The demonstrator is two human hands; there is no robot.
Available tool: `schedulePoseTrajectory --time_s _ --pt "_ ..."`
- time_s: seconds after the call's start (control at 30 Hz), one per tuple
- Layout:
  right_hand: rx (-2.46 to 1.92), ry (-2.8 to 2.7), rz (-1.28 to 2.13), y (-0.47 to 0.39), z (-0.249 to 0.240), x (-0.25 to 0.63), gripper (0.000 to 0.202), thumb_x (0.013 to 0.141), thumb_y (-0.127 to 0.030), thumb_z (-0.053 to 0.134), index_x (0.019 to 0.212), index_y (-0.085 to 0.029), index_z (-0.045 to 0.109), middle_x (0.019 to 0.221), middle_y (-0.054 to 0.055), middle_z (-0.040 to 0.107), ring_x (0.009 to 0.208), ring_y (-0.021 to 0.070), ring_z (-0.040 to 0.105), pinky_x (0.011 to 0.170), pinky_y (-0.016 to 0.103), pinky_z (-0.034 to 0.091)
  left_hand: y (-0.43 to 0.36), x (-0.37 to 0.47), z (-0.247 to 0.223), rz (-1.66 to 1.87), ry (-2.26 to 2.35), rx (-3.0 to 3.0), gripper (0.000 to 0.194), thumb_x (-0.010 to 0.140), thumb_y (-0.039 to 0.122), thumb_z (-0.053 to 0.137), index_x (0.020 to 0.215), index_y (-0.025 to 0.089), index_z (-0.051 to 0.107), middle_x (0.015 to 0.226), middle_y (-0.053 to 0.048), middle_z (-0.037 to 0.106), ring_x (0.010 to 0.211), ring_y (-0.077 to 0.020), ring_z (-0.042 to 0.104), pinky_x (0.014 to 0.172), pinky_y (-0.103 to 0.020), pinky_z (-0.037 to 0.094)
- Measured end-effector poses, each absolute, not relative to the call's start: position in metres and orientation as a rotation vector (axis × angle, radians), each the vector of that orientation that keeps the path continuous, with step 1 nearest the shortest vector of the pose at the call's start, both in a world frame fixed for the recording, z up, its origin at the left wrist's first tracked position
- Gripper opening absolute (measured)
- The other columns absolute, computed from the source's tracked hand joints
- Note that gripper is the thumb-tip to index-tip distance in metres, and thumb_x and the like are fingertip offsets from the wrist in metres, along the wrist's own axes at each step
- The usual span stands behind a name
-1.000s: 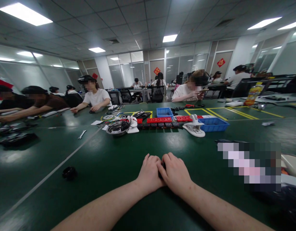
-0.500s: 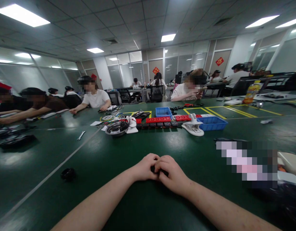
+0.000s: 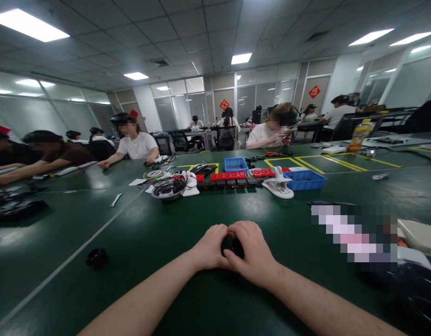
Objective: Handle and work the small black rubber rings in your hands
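Note:
My left hand (image 3: 212, 247) and my right hand (image 3: 252, 252) meet over the green table, fingers curled round a small black rounded object (image 3: 233, 248). Its kind cannot be made out, as the fingers cover most of it. The right thumb lies across its near side, and the fingertips of both hands come together at its far side. Away to the left, a black ring-like part (image 3: 96, 258) rests on the table by itself.
Beyond my hands stand a metal bowl of cables (image 3: 168, 189), red power strips (image 3: 229, 176), a white clamp stand (image 3: 279, 183) and a blue bin (image 3: 306, 179). A wrench (image 3: 115, 200) lies at left. Black gear (image 3: 399, 280) sits at right. People sit across the table.
My right hand has spread wider over the black object, its fingers reaching round the far side and its thumb lower. More of the object shows between the hands. The view has shifted slightly.

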State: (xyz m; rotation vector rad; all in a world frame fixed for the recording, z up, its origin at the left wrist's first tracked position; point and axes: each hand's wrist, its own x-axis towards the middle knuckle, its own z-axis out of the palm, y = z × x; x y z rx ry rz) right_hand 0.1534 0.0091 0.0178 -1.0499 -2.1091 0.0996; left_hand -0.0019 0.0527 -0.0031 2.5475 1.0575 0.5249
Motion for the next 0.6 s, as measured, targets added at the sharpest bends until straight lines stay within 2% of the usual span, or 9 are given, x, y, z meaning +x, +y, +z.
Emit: schedulePoseTrajectory --time_s 0.1,0.23,0.3,0.6 --pt "-1.239 -2.135 0.011 0.012 0.011 0.150 0.025 0.073 -0.040 0.053 0.084 -0.017 0.050 0.082 0.005 0.052 0.077 0.0207 0.047 0.071 0.036 0.036 0.044 0.005 -0.005 0.513 1.211 2.656 0.057 0.051 0.050 0.069 0.093 0.017 0.049 0.089 -0.004 0.052 0.086 -0.0246 0.049 0.089 -0.044 0.035" --pt "-1.377 -2.159 -0.042 0.016 0.005 0.148 0.018 0.077 -0.036 0.050 0.076 -0.018 0.048 0.077 0.004 0.051 0.073 0.0189 0.047 0.068 0.033 0.034 0.035 0.012 -0.006 0.535 1.308 2.691 0.044 0.061 0.042 0.063 0.096 0.019 0.048 0.089 -0.003 0.055 0.090 -0.0232 0.050 0.100 -0.048 0.022" --pt "-1.400 -2.167 -0.046 0.016 0.005 0.147 0.017 0.078 -0.035 0.050 0.074 -0.018 0.047 0.076 0.003 0.051 0.073 0.0186 0.047 0.067 0.032 0.034 0.034 0.013 -0.006 0.542 1.312 2.669 0.038 0.063 0.039 0.061 0.094 0.020 0.050 0.088 -0.003 0.056 0.089 -0.0220 0.051 0.101 -0.047 0.021" --pt "-1.336 -2.220 -0.011 0.018 0.006 0.148 0.011 0.076 -0.028 0.051 0.072 -0.018 0.048 0.077 0.003 0.051 0.072 0.0170 0.046 0.066 0.030 0.035 0.045 0.010 -0.012 0.564 1.196 2.559 0.036 0.058 0.038 0.067 0.085 0.019 0.053 0.083 -0.001 0.057 0.085 -0.0210 0.054 0.098 -0.044 0.027"
